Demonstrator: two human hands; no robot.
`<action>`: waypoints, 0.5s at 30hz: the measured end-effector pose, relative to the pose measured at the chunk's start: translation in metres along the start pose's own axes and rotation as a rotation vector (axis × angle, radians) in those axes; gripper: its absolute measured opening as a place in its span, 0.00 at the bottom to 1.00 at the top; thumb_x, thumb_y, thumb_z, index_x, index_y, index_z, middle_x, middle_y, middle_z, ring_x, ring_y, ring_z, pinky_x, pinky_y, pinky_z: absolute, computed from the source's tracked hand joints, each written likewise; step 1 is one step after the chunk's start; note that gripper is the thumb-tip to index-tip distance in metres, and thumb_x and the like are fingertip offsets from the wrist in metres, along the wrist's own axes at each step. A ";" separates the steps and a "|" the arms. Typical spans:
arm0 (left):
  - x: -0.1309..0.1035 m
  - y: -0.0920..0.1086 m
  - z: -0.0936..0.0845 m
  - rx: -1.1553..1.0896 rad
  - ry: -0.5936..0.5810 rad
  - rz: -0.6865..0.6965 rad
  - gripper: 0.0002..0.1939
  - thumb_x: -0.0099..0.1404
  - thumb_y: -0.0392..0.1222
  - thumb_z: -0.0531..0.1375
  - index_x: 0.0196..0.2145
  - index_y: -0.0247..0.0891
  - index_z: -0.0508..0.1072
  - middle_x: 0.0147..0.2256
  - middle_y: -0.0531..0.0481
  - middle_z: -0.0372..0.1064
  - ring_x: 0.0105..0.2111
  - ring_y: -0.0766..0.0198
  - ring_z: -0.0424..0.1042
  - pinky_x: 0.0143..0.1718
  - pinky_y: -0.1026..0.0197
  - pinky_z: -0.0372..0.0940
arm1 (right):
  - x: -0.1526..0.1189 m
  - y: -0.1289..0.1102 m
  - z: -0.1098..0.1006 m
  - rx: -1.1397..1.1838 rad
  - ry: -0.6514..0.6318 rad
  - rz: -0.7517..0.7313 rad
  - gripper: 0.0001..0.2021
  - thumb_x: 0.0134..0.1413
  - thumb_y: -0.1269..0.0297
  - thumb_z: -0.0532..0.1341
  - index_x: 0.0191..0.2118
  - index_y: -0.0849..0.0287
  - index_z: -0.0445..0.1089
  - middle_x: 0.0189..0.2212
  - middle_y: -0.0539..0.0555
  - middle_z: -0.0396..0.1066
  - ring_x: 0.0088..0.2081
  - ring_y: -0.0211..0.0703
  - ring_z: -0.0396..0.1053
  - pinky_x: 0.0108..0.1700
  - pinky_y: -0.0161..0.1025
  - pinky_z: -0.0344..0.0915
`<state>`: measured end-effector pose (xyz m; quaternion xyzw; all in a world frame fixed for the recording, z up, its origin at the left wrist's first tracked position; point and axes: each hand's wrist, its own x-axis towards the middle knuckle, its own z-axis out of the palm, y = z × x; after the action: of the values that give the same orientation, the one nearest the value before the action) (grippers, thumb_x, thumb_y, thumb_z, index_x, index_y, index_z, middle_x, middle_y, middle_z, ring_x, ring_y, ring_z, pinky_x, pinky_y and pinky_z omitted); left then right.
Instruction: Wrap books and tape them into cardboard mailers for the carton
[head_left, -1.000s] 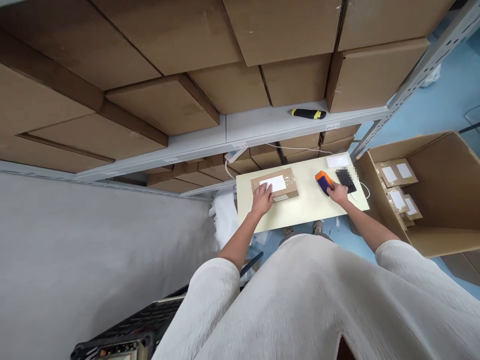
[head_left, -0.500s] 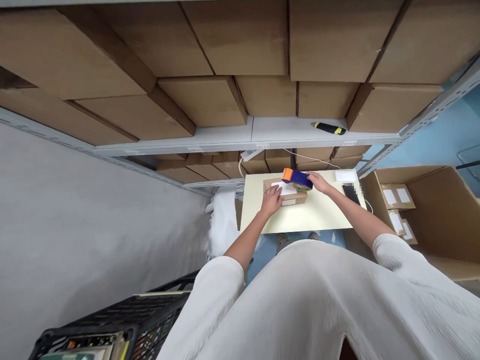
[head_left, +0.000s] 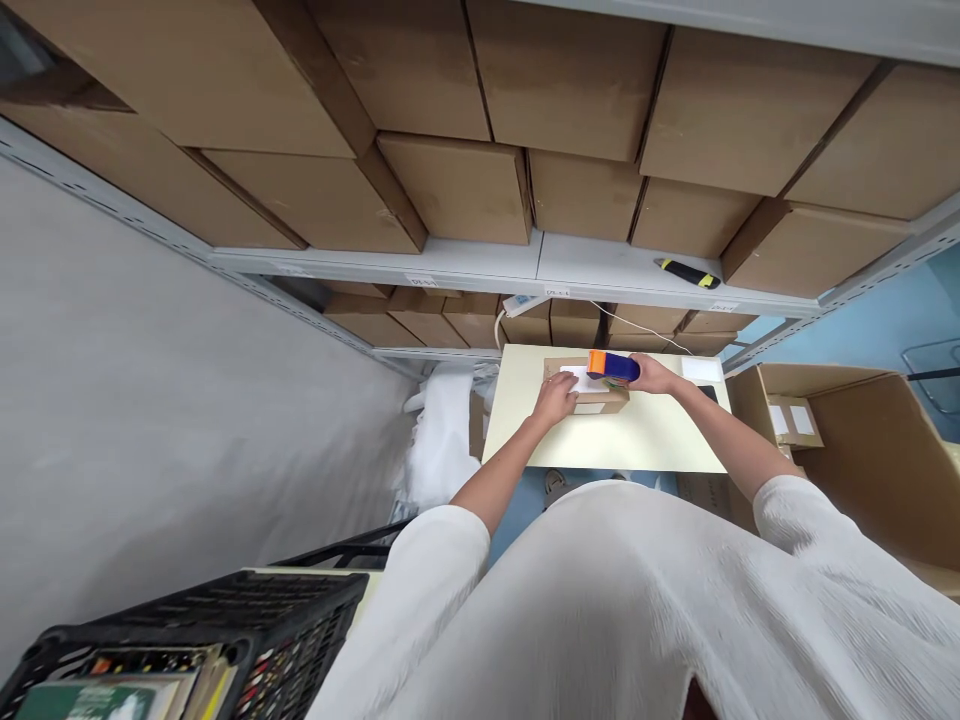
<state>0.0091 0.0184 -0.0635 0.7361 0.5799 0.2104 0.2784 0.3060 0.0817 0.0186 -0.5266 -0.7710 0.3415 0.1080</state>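
A small cardboard box sits on the pale yellow table, with a white paper on its top. My left hand rests on the box's left part, touching the paper, its fingers apart. Closed around a blue tape dispenser with an orange end is my right hand. The dispenser is over the right part of the box, and whether its underside touches the box is hidden.
Shelves of cardboard boxes stand above and behind the table. A yellow-black cutter lies on the shelf. On the right is a large open carton with small labelled boxes. A black crate holds books at lower left.
The whole view has shifted and tilted. My right hand grips the dispenser, which appears slightly lower and closer to the box; my left hand stays on the box.
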 end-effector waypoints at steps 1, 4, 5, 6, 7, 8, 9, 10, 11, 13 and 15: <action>0.004 0.003 -0.002 -0.086 0.039 -0.045 0.21 0.73 0.37 0.60 0.61 0.41 0.81 0.64 0.40 0.77 0.67 0.45 0.74 0.70 0.41 0.68 | 0.000 0.000 -0.003 0.018 -0.034 0.000 0.22 0.45 0.53 0.78 0.44 0.56 0.76 0.42 0.55 0.81 0.41 0.51 0.77 0.45 0.44 0.75; 0.020 0.016 -0.009 -0.420 0.170 -0.214 0.16 0.75 0.39 0.61 0.56 0.39 0.82 0.56 0.40 0.83 0.55 0.50 0.82 0.63 0.46 0.74 | 0.000 0.001 -0.008 0.024 -0.057 0.027 0.23 0.42 0.56 0.80 0.43 0.56 0.75 0.41 0.55 0.81 0.39 0.51 0.77 0.44 0.44 0.75; 0.025 0.022 -0.011 -0.537 0.187 -0.263 0.14 0.75 0.40 0.62 0.55 0.39 0.81 0.52 0.40 0.84 0.52 0.52 0.83 0.60 0.48 0.76 | 0.000 0.001 -0.009 0.026 -0.057 0.033 0.23 0.41 0.58 0.80 0.42 0.56 0.74 0.40 0.55 0.81 0.39 0.50 0.77 0.43 0.43 0.74; 0.029 0.027 -0.013 -0.643 0.188 -0.316 0.13 0.74 0.42 0.65 0.54 0.39 0.81 0.48 0.41 0.85 0.48 0.53 0.84 0.56 0.49 0.77 | 0.000 0.002 -0.009 0.030 -0.059 0.037 0.23 0.41 0.59 0.80 0.42 0.56 0.74 0.40 0.54 0.81 0.38 0.50 0.77 0.43 0.43 0.74; 0.033 0.032 -0.014 -0.730 0.177 -0.361 0.13 0.73 0.44 0.67 0.53 0.39 0.80 0.45 0.42 0.85 0.46 0.54 0.85 0.52 0.51 0.78 | 0.000 0.002 -0.008 0.036 -0.061 0.038 0.23 0.41 0.59 0.79 0.42 0.56 0.74 0.39 0.53 0.81 0.38 0.50 0.77 0.42 0.43 0.74; 0.035 0.037 -0.015 -0.796 0.166 -0.394 0.13 0.72 0.46 0.69 0.51 0.40 0.79 0.43 0.43 0.85 0.44 0.55 0.85 0.49 0.53 0.78 | -0.001 0.002 -0.008 0.043 -0.063 0.036 0.22 0.41 0.59 0.79 0.42 0.56 0.74 0.39 0.53 0.81 0.38 0.49 0.77 0.42 0.43 0.74; 0.037 0.041 -0.016 -0.844 0.153 -0.419 0.14 0.71 0.47 0.71 0.50 0.40 0.78 0.42 0.43 0.85 0.43 0.55 0.85 0.47 0.54 0.77 | -0.001 0.003 -0.007 0.051 -0.064 0.034 0.22 0.41 0.58 0.79 0.42 0.56 0.74 0.39 0.52 0.81 0.38 0.49 0.77 0.42 0.43 0.74; 0.037 0.044 -0.017 -0.875 0.142 -0.434 0.15 0.69 0.48 0.72 0.48 0.40 0.77 0.41 0.43 0.85 0.43 0.55 0.85 0.46 0.54 0.77 | -0.001 0.003 -0.006 0.057 -0.063 0.031 0.23 0.41 0.58 0.78 0.42 0.56 0.73 0.39 0.52 0.81 0.38 0.49 0.77 0.42 0.43 0.74; 0.038 0.047 -0.017 -0.893 0.136 -0.442 0.16 0.68 0.48 0.74 0.47 0.40 0.77 0.40 0.43 0.85 0.42 0.55 0.85 0.46 0.54 0.77 | -0.002 0.003 -0.005 0.061 -0.061 0.031 0.23 0.41 0.58 0.78 0.42 0.55 0.73 0.39 0.52 0.81 0.38 0.49 0.77 0.42 0.42 0.74; 0.038 0.052 -0.017 -0.906 0.128 -0.454 0.17 0.64 0.46 0.76 0.45 0.40 0.76 0.39 0.43 0.84 0.41 0.54 0.85 0.45 0.53 0.77 | -0.002 0.004 -0.005 0.064 -0.055 0.040 0.23 0.41 0.58 0.78 0.43 0.55 0.73 0.38 0.52 0.81 0.38 0.49 0.77 0.42 0.42 0.73; 0.038 0.055 -0.017 -0.906 0.118 -0.474 0.17 0.61 0.41 0.77 0.44 0.39 0.76 0.37 0.44 0.84 0.40 0.55 0.84 0.44 0.53 0.77 | -0.003 0.004 -0.005 0.067 -0.057 0.049 0.23 0.41 0.60 0.78 0.43 0.55 0.73 0.39 0.52 0.81 0.38 0.49 0.77 0.42 0.42 0.73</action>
<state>0.0479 0.0489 -0.0148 0.3769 0.5962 0.4127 0.5763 0.3127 0.0817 0.0208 -0.5316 -0.7485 0.3848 0.0952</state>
